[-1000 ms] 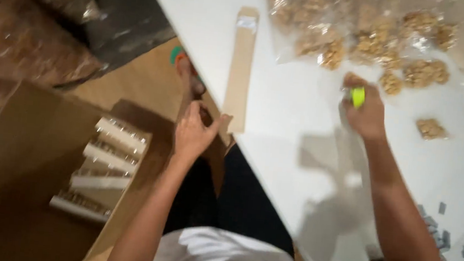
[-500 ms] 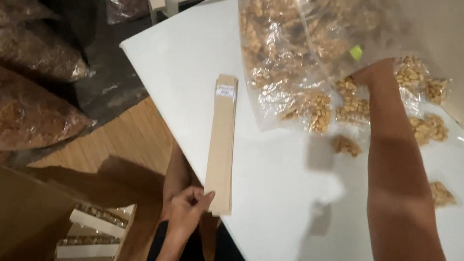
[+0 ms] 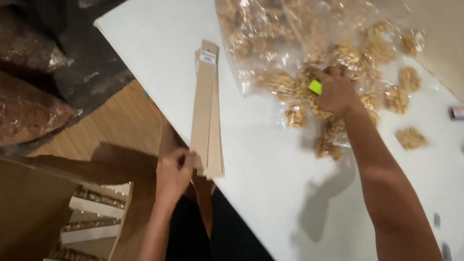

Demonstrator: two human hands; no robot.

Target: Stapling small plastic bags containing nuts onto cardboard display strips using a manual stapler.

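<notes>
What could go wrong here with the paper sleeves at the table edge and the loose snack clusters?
The stack of tan paper sleeves overhangs the table edge, pinched only by the left hand; it might slip to the floor. Loose clusters lie scattered near the right hand and could get knocked off or crushed. The open clear bag may spill more.
</notes>
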